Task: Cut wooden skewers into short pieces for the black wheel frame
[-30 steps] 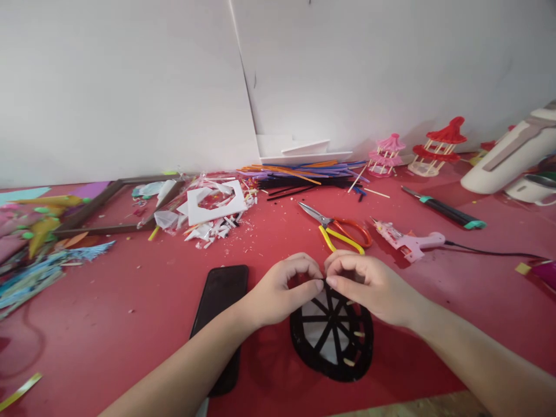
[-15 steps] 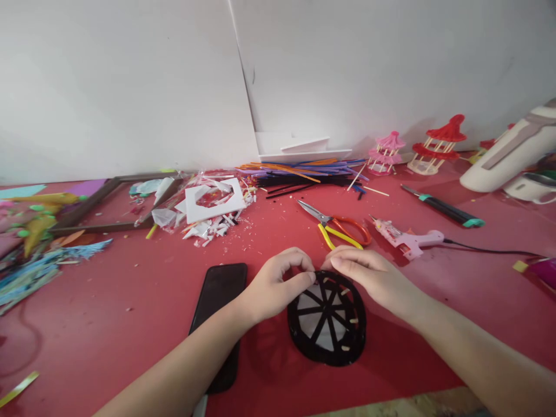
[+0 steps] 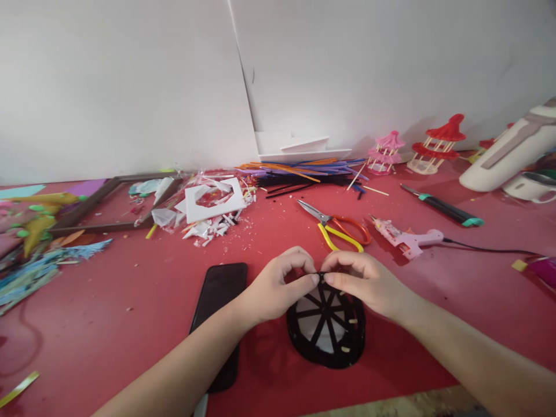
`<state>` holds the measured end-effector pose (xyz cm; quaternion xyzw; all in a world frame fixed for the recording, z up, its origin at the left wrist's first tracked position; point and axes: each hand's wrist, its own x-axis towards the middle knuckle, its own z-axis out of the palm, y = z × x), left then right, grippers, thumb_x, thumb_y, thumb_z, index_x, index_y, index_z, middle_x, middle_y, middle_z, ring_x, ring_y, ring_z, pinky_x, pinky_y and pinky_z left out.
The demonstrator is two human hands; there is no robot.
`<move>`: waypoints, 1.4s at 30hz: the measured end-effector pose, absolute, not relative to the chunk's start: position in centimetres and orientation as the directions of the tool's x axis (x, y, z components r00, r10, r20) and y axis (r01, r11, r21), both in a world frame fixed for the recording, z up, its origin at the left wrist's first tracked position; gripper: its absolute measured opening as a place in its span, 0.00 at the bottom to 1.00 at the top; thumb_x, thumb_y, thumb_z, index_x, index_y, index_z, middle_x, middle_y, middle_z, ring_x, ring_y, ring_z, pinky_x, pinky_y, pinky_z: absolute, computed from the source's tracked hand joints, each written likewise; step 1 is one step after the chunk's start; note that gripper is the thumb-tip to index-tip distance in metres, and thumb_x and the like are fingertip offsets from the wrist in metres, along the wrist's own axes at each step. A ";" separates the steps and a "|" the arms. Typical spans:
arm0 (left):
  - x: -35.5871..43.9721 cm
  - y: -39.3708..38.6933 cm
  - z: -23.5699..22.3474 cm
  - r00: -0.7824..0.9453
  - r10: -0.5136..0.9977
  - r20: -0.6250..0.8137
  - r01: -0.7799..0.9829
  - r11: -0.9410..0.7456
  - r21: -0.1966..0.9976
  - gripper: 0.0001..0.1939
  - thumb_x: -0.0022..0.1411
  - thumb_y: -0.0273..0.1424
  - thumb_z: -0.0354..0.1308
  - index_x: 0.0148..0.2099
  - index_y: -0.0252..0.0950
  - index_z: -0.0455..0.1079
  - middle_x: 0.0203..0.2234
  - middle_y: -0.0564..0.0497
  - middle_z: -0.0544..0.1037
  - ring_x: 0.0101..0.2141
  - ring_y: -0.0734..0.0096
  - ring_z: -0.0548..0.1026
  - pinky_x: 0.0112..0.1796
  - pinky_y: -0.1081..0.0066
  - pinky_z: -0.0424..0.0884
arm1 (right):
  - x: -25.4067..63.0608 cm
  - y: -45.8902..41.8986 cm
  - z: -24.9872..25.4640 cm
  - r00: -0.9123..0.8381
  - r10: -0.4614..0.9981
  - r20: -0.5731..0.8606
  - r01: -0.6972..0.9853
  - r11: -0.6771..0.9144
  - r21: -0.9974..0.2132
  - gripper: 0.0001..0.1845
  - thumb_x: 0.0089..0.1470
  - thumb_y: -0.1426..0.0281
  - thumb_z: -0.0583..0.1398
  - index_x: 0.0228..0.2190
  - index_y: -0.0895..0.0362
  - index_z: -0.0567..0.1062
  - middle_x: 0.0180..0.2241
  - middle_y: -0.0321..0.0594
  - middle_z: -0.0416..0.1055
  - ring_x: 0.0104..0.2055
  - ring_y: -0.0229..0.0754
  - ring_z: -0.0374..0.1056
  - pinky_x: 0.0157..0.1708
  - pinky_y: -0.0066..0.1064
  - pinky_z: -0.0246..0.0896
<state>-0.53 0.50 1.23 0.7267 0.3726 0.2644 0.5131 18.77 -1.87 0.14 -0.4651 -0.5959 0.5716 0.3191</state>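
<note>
A round black spoked frame [image 3: 325, 311], like a wheel with pale panels between its spokes and short wooden stick ends along its right rim, is held between both hands. My left hand [image 3: 284, 284] pinches its upper left rim between thumb and fingers. On the upper right rim, my right hand [image 3: 365, 281] grips with the thumb in front and the fingers behind. The two thumbs nearly meet at the top of the rim. A black phone [image 3: 223, 289] lies beside my left wrist, partly covered by the forearm.
Beyond my hands lie scissors [image 3: 332, 226] and a pink glue gun [image 3: 408, 236] with its cord. A utility knife [image 3: 447, 208], small pagoda models [image 3: 436, 145], pipe cleaners [image 3: 304, 171], foam scraps [image 3: 215, 200] and a brown frame [image 3: 87, 208] are spread toward the wall.
My right hand has moved left and closed on the top rim, its thumb coming close to the left thumb. The black frame has shifted very slightly.
</note>
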 end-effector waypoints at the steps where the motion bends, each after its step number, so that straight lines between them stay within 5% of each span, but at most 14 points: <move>1: -0.6 0.5 1.2 0.580 0.814 0.012 0.267 -0.204 0.942 0.09 0.59 0.32 0.56 0.28 0.34 0.66 0.29 0.52 0.66 0.31 0.72 0.67 0.35 0.72 0.65 | 18.7 -1.9 0.1 -0.360 0.921 -0.150 0.181 -0.089 -0.979 0.07 0.51 0.65 0.60 0.29 0.56 0.71 0.25 0.32 0.66 0.28 0.34 0.61 0.28 0.27 0.56; 7: -0.5 0.5 1.0 0.539 0.841 -0.036 0.307 -0.157 0.939 0.11 0.59 0.36 0.57 0.29 0.34 0.70 0.27 0.53 0.68 0.30 0.73 0.67 0.33 0.73 0.65 | 19.0 -1.8 0.2 -0.333 0.934 -0.126 0.199 -0.061 -0.978 0.11 0.54 0.61 0.59 0.31 0.55 0.73 0.27 0.33 0.68 0.30 0.36 0.64 0.30 0.28 0.59; 13: -0.5 0.8 0.6 0.343 0.935 -0.085 0.252 -0.004 0.968 0.17 0.63 0.37 0.49 0.30 0.33 0.72 0.28 0.50 0.74 0.32 0.68 0.71 0.37 0.71 0.67 | 20.2 -1.0 0.3 -0.009 1.000 -0.003 0.293 0.000 -0.956 0.18 0.55 0.53 0.56 0.35 0.53 0.77 0.36 0.38 0.75 0.40 0.43 0.69 0.43 0.35 0.62; 19: -0.8 1.1 0.3 0.319 0.945 -0.074 0.245 -0.007 0.969 0.20 0.64 0.33 0.43 0.33 0.33 0.75 0.31 0.49 0.79 0.33 0.68 0.74 0.39 0.70 0.68 | 20.8 -0.6 0.4 -0.071 0.997 -0.037 0.435 -0.003 -0.900 0.16 0.55 0.56 0.56 0.24 0.54 0.69 0.25 0.34 0.65 0.32 0.40 0.62 0.32 0.31 0.55; 28: -0.1 1.0 0.7 0.411 0.892 -0.188 0.278 0.074 0.958 0.17 0.57 0.41 0.57 0.26 0.31 0.70 0.19 0.55 0.68 0.23 0.76 0.65 0.26 0.75 0.60 | 19.7 -1.1 0.2 -0.235 0.962 -0.137 0.320 -0.057 -0.946 0.13 0.54 0.58 0.58 0.28 0.56 0.71 0.26 0.33 0.64 0.30 0.37 0.60 0.31 0.30 0.54; 34: -0.4 1.0 0.8 0.434 0.886 -0.162 0.256 0.051 0.965 0.17 0.57 0.41 0.58 0.26 0.32 0.68 0.19 0.55 0.66 0.22 0.78 0.63 0.23 0.77 0.60 | 18.9 -1.2 -0.4 -0.218 0.967 -0.132 0.168 -0.096 -0.981 0.12 0.53 0.60 0.59 0.26 0.56 0.69 0.24 0.30 0.60 0.27 0.34 0.56 0.29 0.28 0.53; 42: -0.1 0.7 0.4 0.398 0.903 -0.163 0.234 0.071 0.970 0.18 0.58 0.42 0.57 0.26 0.31 0.69 0.20 0.55 0.68 0.22 0.78 0.64 0.24 0.78 0.60 | 19.2 -1.1 -0.6 -0.215 0.976 -0.044 0.234 0.008 -0.972 0.13 0.54 0.60 0.59 0.25 0.56 0.70 0.24 0.31 0.61 0.28 0.34 0.57 0.28 0.27 0.53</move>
